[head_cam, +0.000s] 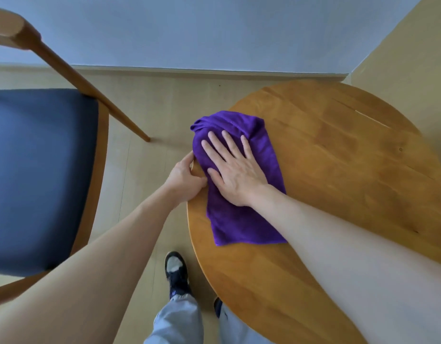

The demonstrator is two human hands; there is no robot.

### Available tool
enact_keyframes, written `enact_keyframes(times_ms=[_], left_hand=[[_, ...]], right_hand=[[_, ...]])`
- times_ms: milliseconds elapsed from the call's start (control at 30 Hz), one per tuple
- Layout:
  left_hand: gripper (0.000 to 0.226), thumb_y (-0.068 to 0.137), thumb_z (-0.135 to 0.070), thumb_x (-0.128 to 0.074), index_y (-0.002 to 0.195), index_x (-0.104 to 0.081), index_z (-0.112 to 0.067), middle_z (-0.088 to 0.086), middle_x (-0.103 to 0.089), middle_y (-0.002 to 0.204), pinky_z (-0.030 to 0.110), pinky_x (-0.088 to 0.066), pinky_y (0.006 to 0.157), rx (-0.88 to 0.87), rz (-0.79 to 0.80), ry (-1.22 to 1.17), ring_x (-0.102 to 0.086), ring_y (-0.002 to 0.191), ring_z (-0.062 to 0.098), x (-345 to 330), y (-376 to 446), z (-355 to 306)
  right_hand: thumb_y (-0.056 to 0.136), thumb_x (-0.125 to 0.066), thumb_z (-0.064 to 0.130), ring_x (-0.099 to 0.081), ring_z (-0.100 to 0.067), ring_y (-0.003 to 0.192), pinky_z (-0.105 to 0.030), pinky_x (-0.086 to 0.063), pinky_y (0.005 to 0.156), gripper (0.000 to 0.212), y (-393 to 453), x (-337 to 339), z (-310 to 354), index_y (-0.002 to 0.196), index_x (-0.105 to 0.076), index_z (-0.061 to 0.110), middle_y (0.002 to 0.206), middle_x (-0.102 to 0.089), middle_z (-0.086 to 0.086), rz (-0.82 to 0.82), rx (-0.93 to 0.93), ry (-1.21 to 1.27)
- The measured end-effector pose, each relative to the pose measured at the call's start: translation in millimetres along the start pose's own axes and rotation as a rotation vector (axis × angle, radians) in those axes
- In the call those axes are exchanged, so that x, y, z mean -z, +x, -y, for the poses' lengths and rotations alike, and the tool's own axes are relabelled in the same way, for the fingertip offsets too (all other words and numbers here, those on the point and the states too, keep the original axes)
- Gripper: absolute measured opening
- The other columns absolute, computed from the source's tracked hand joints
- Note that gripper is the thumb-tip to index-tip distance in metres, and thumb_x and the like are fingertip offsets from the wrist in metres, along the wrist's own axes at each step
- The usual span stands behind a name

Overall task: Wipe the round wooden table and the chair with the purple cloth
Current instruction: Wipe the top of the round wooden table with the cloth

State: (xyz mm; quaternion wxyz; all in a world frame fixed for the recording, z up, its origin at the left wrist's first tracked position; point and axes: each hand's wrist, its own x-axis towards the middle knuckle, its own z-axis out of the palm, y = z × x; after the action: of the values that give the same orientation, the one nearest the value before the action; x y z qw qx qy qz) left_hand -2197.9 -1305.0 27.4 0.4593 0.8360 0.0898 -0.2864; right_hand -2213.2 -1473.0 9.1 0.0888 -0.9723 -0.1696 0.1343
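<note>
Purple cloth (pixel 239 184) lies on the left part of the round wooden bench (pixel 338 170), its far end bunched and reaching the rim. The right hand (pixel 235 170) presses flat on top of it, fingers spread and straight, palm down, so that grip is released rather than clenched. The left hand (pixel 184 180) sits just beside it at the bench's left rim, fingers curled over the edge of the wood, a clenched grip on the rim, with the thumb side touching the border of the cloth. Both forearms are bare. Left of the bench, apart from it, stands a wooden chair (pixel 100 155) with a dark blue seat pad and a slanting leg. Below, on the pale wood floor (pixel 145 100), a dark shoe (pixel 176 271) and grey trouser legs show. A pale blue wall (pixel 214 31) runs behind.
</note>
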Motion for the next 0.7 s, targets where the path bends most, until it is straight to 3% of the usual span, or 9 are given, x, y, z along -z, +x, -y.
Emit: enact_keyframes(times_ms=[67, 167, 267, 400, 467, 533, 633, 700], left_hand=[[0.079, 0.087, -0.001, -0.070, 0.151, -0.044, -0.038, 0.012, -0.070, 0.119, 0.039, -0.058, 0.093, 0.090, 0.092, -0.112, -0.070, 0.105, 0.023, 4, -2, 0], [0.080, 0.093, 0.001, -0.066, 0.155, -0.036, -0.041, 0.009, -0.069, 0.123, 0.030, -0.059, 0.082, 0.128, 0.124, -0.238, -0.069, 0.104, 0.017, 7, -7, 13], [0.073, 0.098, -0.005, -0.063, 0.153, -0.038, -0.045, -0.005, -0.071, 0.114, 0.021, -0.058, 0.072, 0.108, 0.087, -0.313, -0.072, 0.095, 0.007, 4, -9, 25], [0.070, 0.097, -0.010, -0.056, 0.153, -0.038, -0.047, 0.008, -0.074, 0.098, 0.038, -0.062, 0.082, 0.031, 0.075, -0.239, -0.067, 0.079, 0.018, 3, -13, 35], [0.069, 0.097, -0.010, -0.050, 0.154, -0.035, -0.046, 0.008, -0.061, 0.080, 0.035, -0.058, 0.070, 0.013, 0.088, -0.170, -0.054, 0.067, 0.016, 5, -15, 38], [0.067, 0.098, -0.010, -0.050, 0.155, -0.036, -0.044, 0.008, -0.056, 0.076, 0.034, -0.053, 0.063, 0.009, 0.121, -0.138, -0.051, 0.065, 0.019, 8, -15, 39], [0.061, 0.101, -0.016, -0.054, 0.154, -0.037, -0.043, 0.012, -0.061, 0.084, 0.036, -0.057, 0.062, 0.015, 0.149, -0.115, -0.056, 0.070, 0.025, 10, -14, 33], [0.061, 0.104, -0.019, -0.054, 0.155, -0.032, -0.044, 0.020, -0.068, 0.096, 0.042, -0.060, 0.068, 0.035, 0.158, -0.108, -0.063, 0.078, 0.039, 10, -16, 28]], right_hand=[[0.103, -0.020, 0.048, 0.007, -0.022, 0.159, -0.052, 0.006, 0.126, 0.067, -14, -1, -15, 0.165, -0.004, 0.027, 0.173, 0.004, 0.006, 0.011, 0.096, -0.055], [0.100, -0.021, 0.049, 0.004, -0.019, 0.159, -0.050, 0.004, 0.127, 0.069, -15, 2, -36, 0.164, -0.004, 0.029, 0.173, 0.003, 0.009, 0.015, 0.126, -0.100], [0.098, -0.020, 0.050, 0.002, -0.020, 0.159, -0.052, 0.003, 0.127, 0.071, 6, 1, -23, 0.165, -0.006, 0.029, 0.173, 0.002, 0.008, -0.056, -0.090, -0.044], [0.098, -0.019, 0.049, 0.003, -0.026, 0.159, -0.056, 0.002, 0.126, 0.072, 22, -11, 26, 0.165, -0.006, 0.024, 0.173, 0.001, 0.003, -0.122, -0.335, 0.009], [0.099, -0.019, 0.047, 0.003, -0.027, 0.159, -0.057, 0.001, 0.126, 0.071, 16, -13, 38, 0.165, -0.007, 0.023, 0.173, 0.001, 0.002, -0.108, -0.309, 0.007], [0.100, -0.019, 0.045, 0.002, -0.025, 0.159, -0.056, 0.001, 0.126, 0.069, 2, -16, 42, 0.165, -0.008, 0.024, 0.173, 0.000, 0.003, -0.087, -0.216, -0.002], [0.101, -0.023, 0.043, 0.002, -0.022, 0.159, -0.053, 0.003, 0.127, 0.067, -20, -19, 33, 0.165, -0.009, 0.026, 0.173, -0.001, 0.006, -0.062, -0.068, 0.003], [0.101, -0.027, 0.042, 0.002, -0.019, 0.159, -0.053, -0.001, 0.127, 0.067, -33, -20, 24, 0.164, -0.011, 0.027, 0.173, -0.002, 0.008, -0.065, -0.081, 0.012]])
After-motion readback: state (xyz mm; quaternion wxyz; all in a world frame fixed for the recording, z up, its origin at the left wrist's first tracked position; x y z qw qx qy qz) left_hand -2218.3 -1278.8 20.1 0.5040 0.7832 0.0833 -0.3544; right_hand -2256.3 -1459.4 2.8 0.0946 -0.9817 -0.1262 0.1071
